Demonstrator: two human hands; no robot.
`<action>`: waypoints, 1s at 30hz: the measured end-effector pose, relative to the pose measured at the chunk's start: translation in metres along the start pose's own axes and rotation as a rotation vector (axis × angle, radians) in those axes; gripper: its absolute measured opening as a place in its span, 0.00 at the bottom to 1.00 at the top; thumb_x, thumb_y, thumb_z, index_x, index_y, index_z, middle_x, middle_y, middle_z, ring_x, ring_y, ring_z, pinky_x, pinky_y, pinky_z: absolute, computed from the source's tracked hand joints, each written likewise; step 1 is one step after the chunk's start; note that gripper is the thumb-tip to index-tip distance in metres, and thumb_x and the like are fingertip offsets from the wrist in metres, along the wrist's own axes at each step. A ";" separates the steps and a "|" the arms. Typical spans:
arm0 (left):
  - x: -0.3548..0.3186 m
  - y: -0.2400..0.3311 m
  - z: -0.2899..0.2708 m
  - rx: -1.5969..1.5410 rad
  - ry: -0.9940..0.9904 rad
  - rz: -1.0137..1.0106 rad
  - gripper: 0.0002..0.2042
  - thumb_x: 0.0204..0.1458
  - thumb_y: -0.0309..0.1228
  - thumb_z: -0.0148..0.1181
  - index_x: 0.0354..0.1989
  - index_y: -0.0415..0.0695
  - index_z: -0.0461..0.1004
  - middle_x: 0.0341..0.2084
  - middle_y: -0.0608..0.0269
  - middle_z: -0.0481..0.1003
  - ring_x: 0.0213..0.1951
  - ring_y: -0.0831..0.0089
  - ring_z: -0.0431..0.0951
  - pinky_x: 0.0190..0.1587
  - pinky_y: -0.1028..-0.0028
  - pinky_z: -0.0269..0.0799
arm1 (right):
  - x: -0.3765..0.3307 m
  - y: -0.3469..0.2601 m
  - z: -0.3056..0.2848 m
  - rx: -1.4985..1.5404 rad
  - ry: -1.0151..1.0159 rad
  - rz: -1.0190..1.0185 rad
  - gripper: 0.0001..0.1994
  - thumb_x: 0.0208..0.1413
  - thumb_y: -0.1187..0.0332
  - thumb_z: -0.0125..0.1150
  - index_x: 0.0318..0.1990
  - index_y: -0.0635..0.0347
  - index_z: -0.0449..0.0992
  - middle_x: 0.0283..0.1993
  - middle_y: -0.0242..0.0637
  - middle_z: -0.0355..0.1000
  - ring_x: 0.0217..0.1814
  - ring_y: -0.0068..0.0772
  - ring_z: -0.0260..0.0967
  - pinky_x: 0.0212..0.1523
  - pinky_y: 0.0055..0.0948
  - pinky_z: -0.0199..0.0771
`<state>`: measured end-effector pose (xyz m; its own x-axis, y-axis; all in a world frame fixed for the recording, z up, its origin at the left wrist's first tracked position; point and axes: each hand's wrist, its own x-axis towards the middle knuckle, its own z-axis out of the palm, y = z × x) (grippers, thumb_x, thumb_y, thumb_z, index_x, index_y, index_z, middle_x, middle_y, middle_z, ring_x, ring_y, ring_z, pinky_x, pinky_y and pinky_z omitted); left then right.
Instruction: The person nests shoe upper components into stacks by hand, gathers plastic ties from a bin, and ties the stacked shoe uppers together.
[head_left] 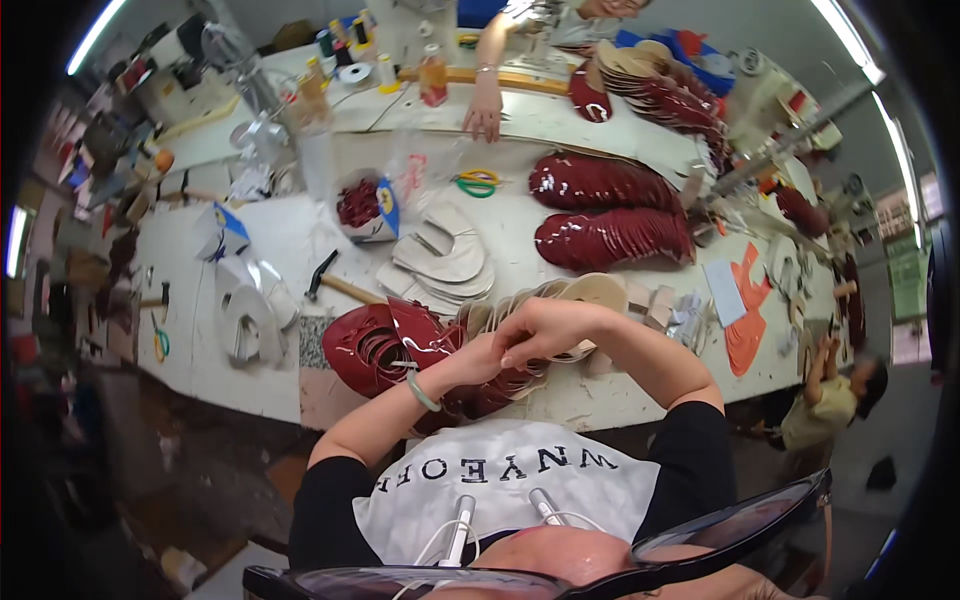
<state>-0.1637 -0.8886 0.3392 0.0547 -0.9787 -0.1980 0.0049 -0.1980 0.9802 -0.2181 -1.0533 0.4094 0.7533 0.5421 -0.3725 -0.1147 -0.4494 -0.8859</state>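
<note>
My left hand (475,362), with a pale bracelet on its wrist, and my right hand (550,325) meet over a fanned pile of glossy dark red shoe uppers (365,345). The right hand is closed, its bent fingers against the left hand; what it may hold is hidden. The left hand's fingertips are covered, so their grip does not show. Beige lining edges (510,305) of the same pile fan out behind my hands. A hammer (345,288) lies left of the pile, its head pointing away from it. White curved shoe pieces (440,255) are stacked just beyond.
Two rows of dark red uppers (610,185) lie further back, near green-handled scissors (477,183) and a tub of red scraps (362,205). Orange pieces (745,315) rest at the right. Across the table, a co-worker's hand (483,110) reaches over the surface.
</note>
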 end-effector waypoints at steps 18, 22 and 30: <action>-0.001 -0.067 -0.019 -0.653 0.159 -0.290 0.12 0.59 0.39 0.48 0.35 0.44 0.73 0.21 0.77 0.66 0.19 0.89 0.58 0.20 0.86 0.53 | 0.325 0.152 -0.135 -0.345 0.814 0.110 0.51 0.41 0.41 0.62 0.63 0.70 0.45 0.65 0.61 0.46 0.68 0.52 0.44 0.66 0.37 0.45; 0.004 -0.064 -0.024 -0.611 0.038 -0.309 0.13 0.59 0.37 0.49 0.34 0.40 0.74 0.21 0.73 0.65 0.20 0.85 0.58 0.21 0.84 0.53 | 0.357 0.145 -0.090 -0.021 0.869 0.194 0.53 0.43 0.36 0.54 0.64 0.69 0.39 0.65 0.66 0.40 0.69 0.59 0.40 0.65 0.44 0.46; -0.008 -0.066 -0.024 0.385 0.049 0.206 0.09 0.47 0.27 0.55 0.38 0.40 0.74 0.30 0.53 0.72 0.36 0.58 0.73 0.38 0.66 0.69 | 0.200 0.103 -0.044 -0.185 0.474 -0.103 0.18 0.56 0.55 0.49 0.46 0.59 0.71 0.43 0.46 0.70 0.44 0.43 0.68 0.45 0.38 0.67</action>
<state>-0.1407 -0.8669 0.2759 0.0629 -0.9980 0.0106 -0.3827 -0.0143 0.9238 -0.0505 -1.0218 0.2560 0.9702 0.2283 -0.0817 0.0598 -0.5522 -0.8316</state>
